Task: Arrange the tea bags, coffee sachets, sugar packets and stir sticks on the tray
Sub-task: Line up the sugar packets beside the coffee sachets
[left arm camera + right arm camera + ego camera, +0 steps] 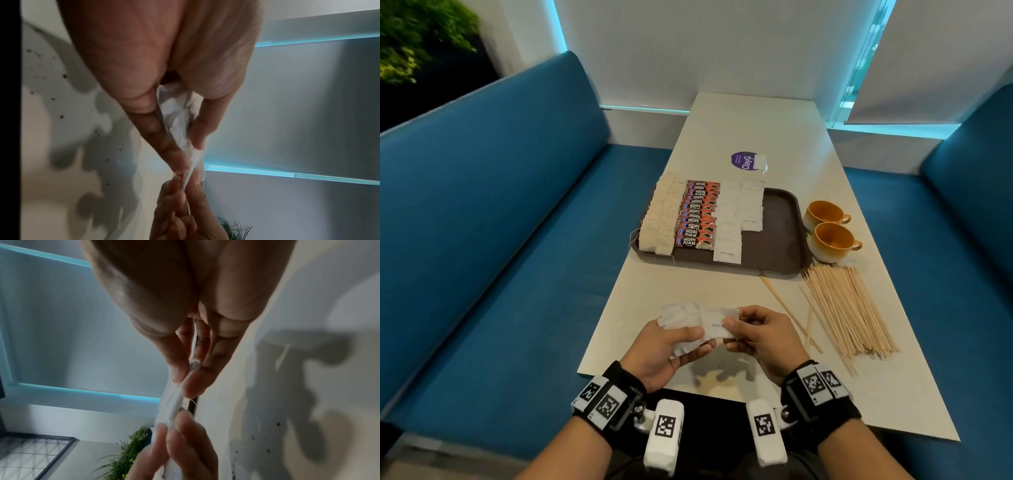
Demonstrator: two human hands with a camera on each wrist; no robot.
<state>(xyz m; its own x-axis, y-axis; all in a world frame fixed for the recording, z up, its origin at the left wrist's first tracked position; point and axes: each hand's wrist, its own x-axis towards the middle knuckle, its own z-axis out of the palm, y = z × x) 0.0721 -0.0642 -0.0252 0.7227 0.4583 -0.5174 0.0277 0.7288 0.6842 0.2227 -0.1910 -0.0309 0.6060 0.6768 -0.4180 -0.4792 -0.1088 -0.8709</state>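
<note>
My left hand (681, 337) grips a fanned bunch of white sugar packets (683, 320) above the table's near edge. My right hand (734, 329) pinches one sugar packet (717, 325) at the bunch's right end. In the left wrist view the packets (180, 116) sit between thumb and fingers. The right wrist view shows the pinched packet (173, 399). On the brown tray (779, 233) lie columns of tea bags (659, 219), red coffee sachets (697, 216) and sugar packets (739, 219). A pile of wooden stir sticks (849, 308) lies on the table right of my hands.
Two orange cups (830, 233) stand right of the tray. A purple round sticker (744, 160) and a lone packet (760, 161) lie beyond it. Blue bench seats (500, 212) flank the white table (756, 120). The tray's right half is bare.
</note>
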